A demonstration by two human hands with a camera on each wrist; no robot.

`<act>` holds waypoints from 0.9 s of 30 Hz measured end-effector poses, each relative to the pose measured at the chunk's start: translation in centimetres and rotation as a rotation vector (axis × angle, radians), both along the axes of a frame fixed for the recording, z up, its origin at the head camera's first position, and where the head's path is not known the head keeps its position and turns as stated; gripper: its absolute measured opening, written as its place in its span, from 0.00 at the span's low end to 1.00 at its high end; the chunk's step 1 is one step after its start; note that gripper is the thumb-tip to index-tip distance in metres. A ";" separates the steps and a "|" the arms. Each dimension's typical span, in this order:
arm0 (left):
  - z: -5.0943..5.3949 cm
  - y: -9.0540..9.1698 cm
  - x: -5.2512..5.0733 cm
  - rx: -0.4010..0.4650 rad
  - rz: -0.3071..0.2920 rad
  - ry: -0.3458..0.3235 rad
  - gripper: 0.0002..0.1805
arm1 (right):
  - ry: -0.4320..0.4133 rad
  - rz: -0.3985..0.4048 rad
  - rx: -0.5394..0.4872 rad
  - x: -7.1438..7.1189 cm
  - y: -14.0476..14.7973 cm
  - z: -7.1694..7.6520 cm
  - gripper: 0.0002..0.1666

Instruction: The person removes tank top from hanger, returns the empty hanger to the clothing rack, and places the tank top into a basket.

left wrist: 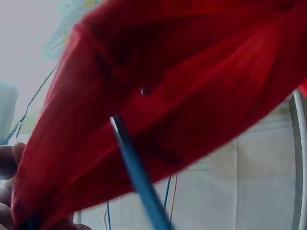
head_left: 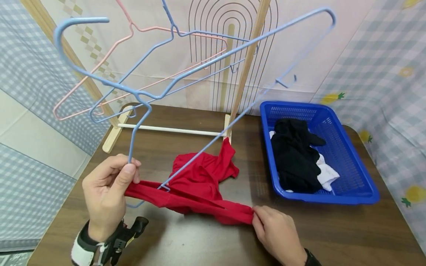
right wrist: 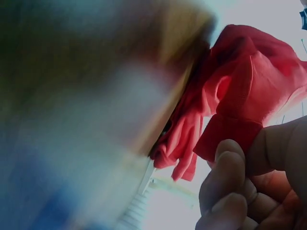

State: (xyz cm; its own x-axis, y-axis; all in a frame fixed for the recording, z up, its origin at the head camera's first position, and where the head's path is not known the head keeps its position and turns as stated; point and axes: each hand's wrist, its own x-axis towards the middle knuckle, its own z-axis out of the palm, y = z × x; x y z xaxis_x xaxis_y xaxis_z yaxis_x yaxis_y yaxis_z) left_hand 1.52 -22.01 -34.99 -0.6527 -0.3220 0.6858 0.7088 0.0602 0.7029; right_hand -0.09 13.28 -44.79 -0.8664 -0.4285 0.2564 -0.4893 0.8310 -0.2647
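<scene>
A red garment (head_left: 206, 212) is stretched between both hands above the table, its opening gaping slightly and the rest lying crumpled behind; I cannot tell its exact kind. My left hand (head_left: 106, 190) pinches the garment's left corner together with the arm of a light-blue clothes hanger (head_left: 128, 88). The hanger tilts up over the table, and its lower bar meets the garment's opening. In the left wrist view a blue hanger end (left wrist: 136, 167) lies against the red cloth (left wrist: 192, 115). My right hand (head_left: 277, 232) pinches the garment's right corner, and its fingers (right wrist: 225, 172) show curled on the hem.
A wooden rack (head_left: 246, 70) with a white lower bar (head_left: 173, 130) stands at the back. A pink hanger (head_left: 113, 48) and another blue hanger (head_left: 146, 55) hang there. At right, a blue basket (head_left: 352, 162) holds black clothing (head_left: 294, 159) and white clothing (head_left: 327, 173).
</scene>
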 end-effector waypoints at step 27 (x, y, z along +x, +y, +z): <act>2.0 0.5 -0.1 0.283 -0.173 0.187 0.06 | -0.100 -0.097 0.026 -0.4 2.6 -0.7 0.06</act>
State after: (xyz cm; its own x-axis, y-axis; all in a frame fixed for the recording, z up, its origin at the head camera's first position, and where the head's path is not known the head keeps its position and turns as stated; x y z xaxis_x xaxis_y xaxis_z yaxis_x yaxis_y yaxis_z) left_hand 1.44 -21.47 -33.01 -0.5860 -0.4122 0.6977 0.8091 -0.2494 0.5322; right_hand -0.47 15.85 -45.52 -0.9250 -0.3465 0.1560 -0.3781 0.8806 -0.2858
